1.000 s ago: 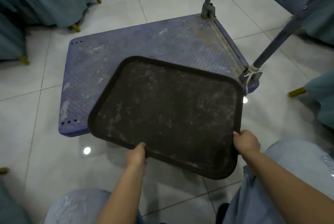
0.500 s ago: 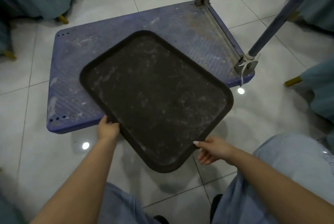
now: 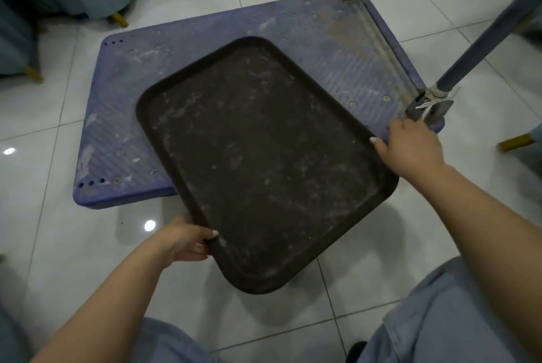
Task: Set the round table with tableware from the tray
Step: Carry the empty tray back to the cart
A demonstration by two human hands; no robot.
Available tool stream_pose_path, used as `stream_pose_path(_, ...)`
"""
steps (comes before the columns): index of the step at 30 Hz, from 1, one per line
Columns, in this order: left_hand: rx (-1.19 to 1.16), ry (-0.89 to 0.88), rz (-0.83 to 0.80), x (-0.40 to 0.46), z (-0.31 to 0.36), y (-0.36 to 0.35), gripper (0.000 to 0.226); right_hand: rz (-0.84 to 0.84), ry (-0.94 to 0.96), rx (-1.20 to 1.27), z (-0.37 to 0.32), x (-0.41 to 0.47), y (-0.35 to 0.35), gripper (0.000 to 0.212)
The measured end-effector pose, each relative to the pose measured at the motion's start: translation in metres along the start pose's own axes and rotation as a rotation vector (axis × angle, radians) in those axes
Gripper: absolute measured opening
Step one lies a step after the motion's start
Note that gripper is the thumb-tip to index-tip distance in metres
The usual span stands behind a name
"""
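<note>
Fingers of the left hand point(image 3: 184, 241) curl under the dark tray's point(image 3: 264, 163) near-left rim, thumb on top; the right hand point(image 3: 412, 150) grips its right edge. Between both hands, the tray hangs partly over the blue cart platform point(image 3: 123, 116), its long axis running diagonally from far-left to near-right.

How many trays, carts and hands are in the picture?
Trays: 1, the dark tray, with nothing on it
Carts: 1, the blue cart
Hands: 2, the left hand and the right hand, both holding the tray
Total: 4
</note>
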State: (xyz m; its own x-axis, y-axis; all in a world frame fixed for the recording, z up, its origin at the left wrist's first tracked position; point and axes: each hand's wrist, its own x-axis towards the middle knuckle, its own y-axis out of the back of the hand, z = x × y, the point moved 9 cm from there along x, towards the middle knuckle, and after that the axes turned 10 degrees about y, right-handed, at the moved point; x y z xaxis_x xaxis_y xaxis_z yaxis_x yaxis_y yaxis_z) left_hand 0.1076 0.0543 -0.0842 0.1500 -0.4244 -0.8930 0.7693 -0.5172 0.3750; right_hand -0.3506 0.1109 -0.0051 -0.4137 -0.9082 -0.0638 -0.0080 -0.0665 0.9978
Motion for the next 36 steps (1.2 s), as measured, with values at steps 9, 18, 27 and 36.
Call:
stream_pose_path(9, 0.057, -0.166, 0.318, 0.009, 0.022, 0.025, 0.013, -0.332, -0.169, 0.475, 0.016, -0.016, -0.074, 0.033)
stream_pose_path(18, -0.594, -0.351, 0.069, 0.011, 0.074, 0.026, 0.028, 0.014, -0.297, 0.659, 0.027, -0.010, -0.041, 0.029)
stream_pose_path(27, -0.081, -0.398, 0.319, 0.001, 0.091, 0.005, 0.035, 0.175, -0.517, 0.701, 0.050, -0.010, -0.026, 0.037)
stream_pose_path(36, -0.326, -0.591, 0.282, 0.017, 0.143, 0.015, 0.030, 0.254, -0.651, 1.190, 0.043, 0.007, -0.040, 0.024)
